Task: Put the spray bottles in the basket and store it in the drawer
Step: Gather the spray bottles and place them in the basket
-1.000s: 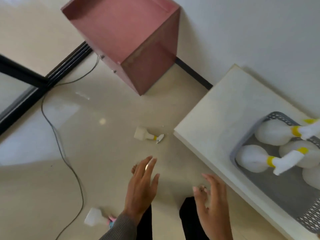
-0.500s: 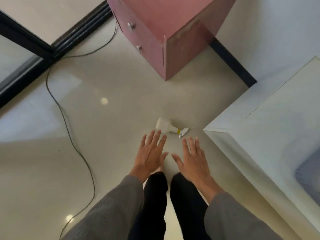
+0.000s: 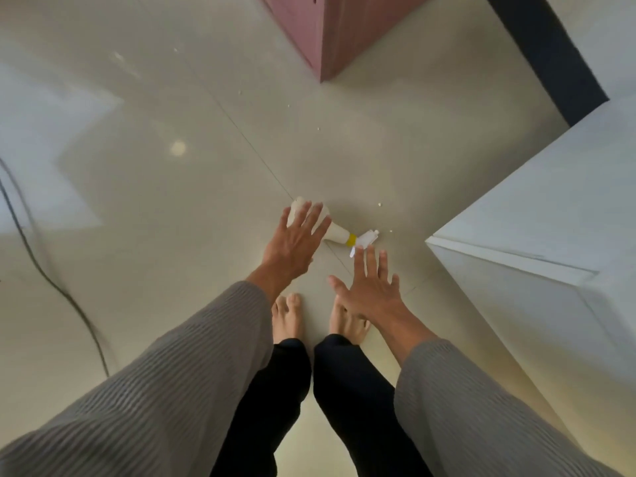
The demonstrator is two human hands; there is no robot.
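Hands (image 3: 296,241) over smooth tapered spray bottle (image 3: 339,234)

The spray bottle (image 3: 335,231) is cream-white with a yellow collar and a white nozzle, lying on a pale beige tiled floor (image 3: 172,201). The sleeves (image 3: 192,366) are grey and finely ribbed — the trousers (image 3: 344,390) plain black. The cabinet (image 3: 344,29) is dusty pink, the bench (image 3: 550,201) white, the skirting (image 3: 550,56) and cable (image 3: 51,280) black.

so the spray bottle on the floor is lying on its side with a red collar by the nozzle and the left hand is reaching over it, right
Not quite: the collar is yellow, not red. The head view shows the spray bottle lying on its side on the floor, with the open left hand reaching over its body.
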